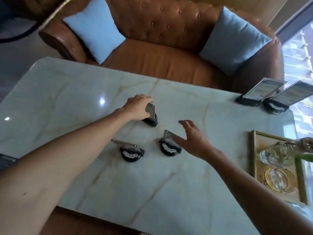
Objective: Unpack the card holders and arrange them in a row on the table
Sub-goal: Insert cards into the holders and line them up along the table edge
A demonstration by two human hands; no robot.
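- Lying far left, a dark object is peeking in at the edge of the marble surface; what it is I cannot tell.
- Sitting near the middle, the left holder is resting on its black base, its clear plate tilted low toward the left.
- Reaching in from the lower left, the left hand is gripping the far holder, its fingers closing over the top of the upright plate while the base is touching the surface.
- Standing just right of the left holder, the near holder is showing a row of white dots on its base, its plate leaning up.
- Hovering just right of that holder, the right hand is spreading wide and holding nothing; its thumb is overlapping the plate, though whether it is touching I cannot tell.
- Standing well apart at the far right edge, two more holders are carrying printed cards and sitting side by side.
- Lying at the right, a gold-framed tray is carrying glassware.
- Stretching behind the surface, a brown tufted sofa is bearing two pale blue cushions.
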